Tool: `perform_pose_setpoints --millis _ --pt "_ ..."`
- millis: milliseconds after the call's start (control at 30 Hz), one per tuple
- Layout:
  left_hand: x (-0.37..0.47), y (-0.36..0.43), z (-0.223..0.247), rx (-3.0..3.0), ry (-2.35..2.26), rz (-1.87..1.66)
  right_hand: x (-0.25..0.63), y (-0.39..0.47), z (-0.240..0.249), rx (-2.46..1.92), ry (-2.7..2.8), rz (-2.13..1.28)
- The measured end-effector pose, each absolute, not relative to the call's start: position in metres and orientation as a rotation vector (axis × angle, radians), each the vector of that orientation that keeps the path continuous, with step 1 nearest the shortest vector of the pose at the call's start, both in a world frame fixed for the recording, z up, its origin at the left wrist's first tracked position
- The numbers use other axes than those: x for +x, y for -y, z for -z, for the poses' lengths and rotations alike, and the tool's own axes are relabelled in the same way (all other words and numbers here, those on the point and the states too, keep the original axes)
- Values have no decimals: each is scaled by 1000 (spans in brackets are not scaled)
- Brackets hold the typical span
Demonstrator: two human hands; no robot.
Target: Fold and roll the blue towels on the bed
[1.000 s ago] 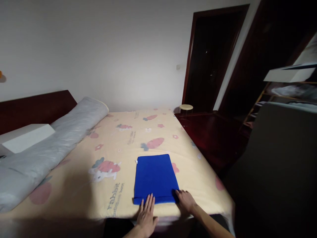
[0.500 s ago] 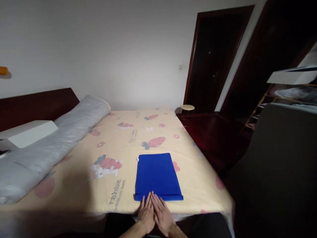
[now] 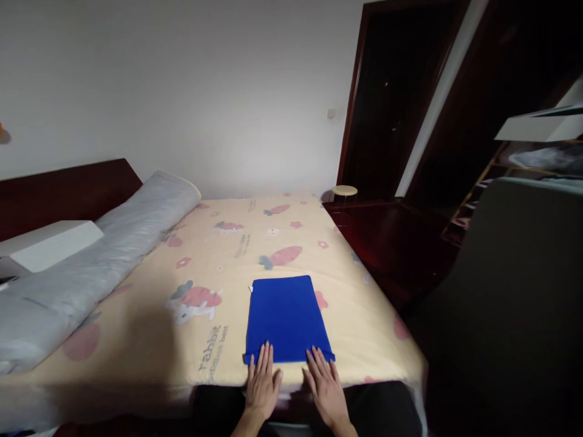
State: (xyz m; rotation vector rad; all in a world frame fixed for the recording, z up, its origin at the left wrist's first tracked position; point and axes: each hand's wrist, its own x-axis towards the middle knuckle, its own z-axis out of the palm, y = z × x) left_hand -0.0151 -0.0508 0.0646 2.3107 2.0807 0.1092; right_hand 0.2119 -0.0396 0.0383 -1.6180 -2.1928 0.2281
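Observation:
A flat, folded blue cloth [image 3: 286,315] lies on the bed near its front edge, with a narrow fold along its near side and a small white tag at its far left corner. My left hand [image 3: 263,382] rests with fingers stretched out over the left part of that near fold. On the right part of the same fold lies my right hand [image 3: 326,385], its fingers also straight and slightly spread. Both palms are down, and neither hand grips the cloth.
The bed [image 3: 218,249] has a cream sheet printed with rabbits and carrots. A rolled grey bedding piece [image 3: 132,243] and a white box [image 3: 54,243] lie along the left by the headboard [image 3: 68,191]. A round stool [image 3: 345,190] stands beyond; a dark chair back [image 3: 510,291] is at right.
My hands were together at the middle of the near fold. They have slid apart, the left one leftward and the right one rightward. The view has shifted slightly.

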Motion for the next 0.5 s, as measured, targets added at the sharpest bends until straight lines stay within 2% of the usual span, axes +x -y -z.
perform_pose_setpoints --millis 167,500 --pt "-23 49 -67 2043 -2382 -132 235 37 -50 -1778 2146 -323" --pt "-14 41 -89 1785 -2543 -41 241 35 -45 -1777 2153 -348"
